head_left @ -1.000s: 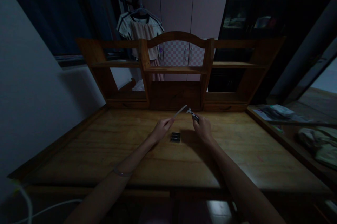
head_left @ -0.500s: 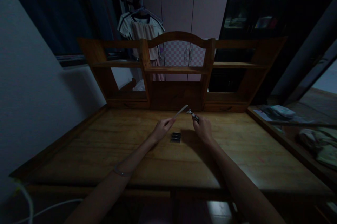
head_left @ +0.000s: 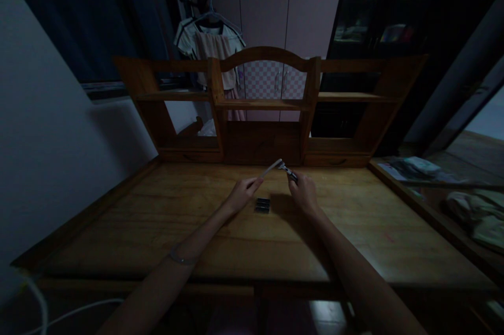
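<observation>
My left hand [head_left: 244, 193] is closed around the lower end of a slim, pale toothbrush-like stick [head_left: 271, 168], which slants up to the right. My right hand [head_left: 303, 190] grips the dark handle of a razor [head_left: 289, 171]; its silver T-shaped head points up and left. The stick's far end meets the razor head, or very nearly so; any bristles are too small to make out. Below and between the hands, a small dark block of stacked strips, like razor cartridges [head_left: 262, 205], lies on the wooden desk [head_left: 189, 230].
A wooden shelf unit [head_left: 262, 105] with small drawers stands along the desk's back edge. To the right is a lower surface with papers [head_left: 417, 167] and crumpled cloth [head_left: 480, 219]. A white cable [head_left: 84, 306] hangs at the lower left. The light is dim.
The stick's tip and the razor head have come together, closing the small gap between them. Both hands have stayed almost in place, and the dark block has not moved.
</observation>
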`<state>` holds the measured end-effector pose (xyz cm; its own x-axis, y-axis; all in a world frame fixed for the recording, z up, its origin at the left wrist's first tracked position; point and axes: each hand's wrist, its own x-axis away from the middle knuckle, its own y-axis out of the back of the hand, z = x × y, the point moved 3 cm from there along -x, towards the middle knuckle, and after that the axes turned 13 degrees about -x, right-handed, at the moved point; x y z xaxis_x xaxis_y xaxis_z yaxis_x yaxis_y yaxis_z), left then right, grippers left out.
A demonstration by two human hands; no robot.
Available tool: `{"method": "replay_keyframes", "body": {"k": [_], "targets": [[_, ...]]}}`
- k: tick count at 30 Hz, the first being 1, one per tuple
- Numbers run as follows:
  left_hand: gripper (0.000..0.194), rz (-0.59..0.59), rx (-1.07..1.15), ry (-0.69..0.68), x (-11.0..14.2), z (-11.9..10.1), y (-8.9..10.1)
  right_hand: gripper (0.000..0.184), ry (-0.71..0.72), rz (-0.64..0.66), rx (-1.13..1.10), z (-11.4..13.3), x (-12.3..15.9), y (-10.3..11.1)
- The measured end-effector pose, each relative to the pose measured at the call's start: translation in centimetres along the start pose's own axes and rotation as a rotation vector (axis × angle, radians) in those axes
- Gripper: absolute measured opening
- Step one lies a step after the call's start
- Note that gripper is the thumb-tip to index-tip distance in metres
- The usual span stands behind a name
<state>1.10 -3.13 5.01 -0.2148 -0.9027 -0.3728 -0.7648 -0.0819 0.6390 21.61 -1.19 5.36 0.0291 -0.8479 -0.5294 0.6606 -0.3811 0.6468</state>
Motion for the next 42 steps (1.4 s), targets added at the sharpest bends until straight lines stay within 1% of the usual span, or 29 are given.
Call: {"method": "replay_keyframes", "body": {"k": [2, 4, 8, 13, 16, 18, 21, 24, 28, 30, 33, 35, 38, 40, 42], "targets": [[0.045, -0.012, 0.015, 0.033, -0.11, 0.36, -0.02, 0.03, -0.001, 0.001, 0.009, -0.04, -0.01, -0.03], [0.046, 0.005, 0.048, 0.055, -0.15, 0.61, -0.14, 0.03, 0.002, 0.0, 0.01, -0.05, 0.0, -0.06], [0.046, 0.051, 0.08, 0.022, -0.11, 0.56, -0.48, 0.03, 0.011, 0.001, 0.011, -0.05, 0.01, -0.1], [0.048, 0.016, 0.062, 0.064, -0.15, 0.57, -0.39, 0.031, 0.004, -0.005, 0.021, -0.1, -0.01, -0.1], [0.047, 0.049, 0.09, 0.083, -0.05, 0.43, -0.48, 0.031, -0.009, 0.013, 0.026, -0.13, 0.0, -0.15], [0.047, 0.073, 0.093, 0.071, -0.01, 0.37, -0.6, 0.031, -0.008, 0.013, 0.02, -0.09, 0.02, -0.12], [0.048, 0.035, 0.071, 0.06, -0.08, 0.56, -0.46, 0.031, 0.001, 0.003, 0.007, 0.04, 0.04, 0.01], [0.047, 0.001, 0.069, 0.083, -0.11, 0.75, -0.2, 0.032, -0.008, 0.007, 0.003, 0.15, 0.05, 0.1], [0.048, 0.04, 0.075, 0.05, -0.11, 0.39, -0.3, 0.031, -0.012, 0.012, -0.007, 0.23, 0.04, 0.12], [0.049, 0.041, 0.072, 0.037, -0.14, 0.31, -0.35, 0.031, -0.021, 0.009, -0.005, 0.22, 0.04, 0.12], [0.048, 0.029, 0.082, 0.085, -0.14, 0.57, -0.32, 0.032, -0.038, 0.013, 0.0, 0.2, 0.03, 0.11], [0.047, 0.046, 0.109, 0.107, -0.06, 0.63, -0.37, 0.031, -0.036, 0.018, 0.001, 0.22, 0.02, 0.09], [0.047, 0.088, 0.132, 0.083, 0.09, 0.33, -0.52, 0.03, -0.022, 0.019, 0.007, 0.23, 0.0, 0.09], [0.048, 0.081, 0.119, 0.069, 0.12, 0.15, -0.45, 0.03, -0.014, 0.015, 0.008, 0.19, -0.01, 0.1], [0.049, 0.047, 0.097, 0.073, 0.09, 0.14, -0.24, 0.03, -0.006, 0.012, 0.005, 0.16, -0.01, 0.09]]}}
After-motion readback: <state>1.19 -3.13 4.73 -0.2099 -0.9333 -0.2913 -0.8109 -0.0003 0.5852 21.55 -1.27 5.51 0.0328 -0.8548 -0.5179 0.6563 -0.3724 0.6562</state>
